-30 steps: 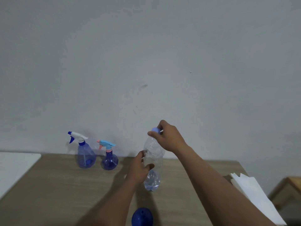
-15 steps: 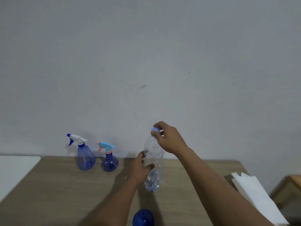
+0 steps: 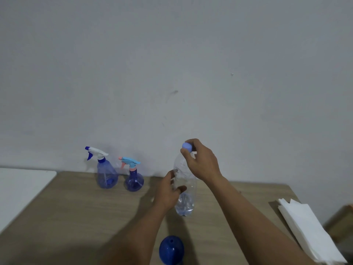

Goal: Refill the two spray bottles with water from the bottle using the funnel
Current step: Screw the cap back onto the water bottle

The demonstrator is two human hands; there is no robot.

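Note:
A clear plastic water bottle [image 3: 186,203] stands upright on the wooden table [image 3: 76,217], with a little water at its bottom. My left hand [image 3: 168,194] grips its middle. My right hand [image 3: 202,161] pinches its pale blue cap [image 3: 187,146] from above. Two blue spray bottles stand near the wall: the larger one [image 3: 107,176] has a white and blue trigger head, and the smaller round one [image 3: 134,180] has a light blue and pink head. A dark blue funnel [image 3: 171,249] lies at the table's near edge.
A stack of white paper napkins [image 3: 309,230] lies at the table's right edge. A white surface [image 3: 19,190] adjoins the table on the left. The grey wall rises right behind the spray bottles. A wooden piece of furniture [image 3: 343,217] shows at far right.
My right hand's fingers have shifted slightly around the cap. The bottle and my left hand stay in place. The camera view has moved a little.

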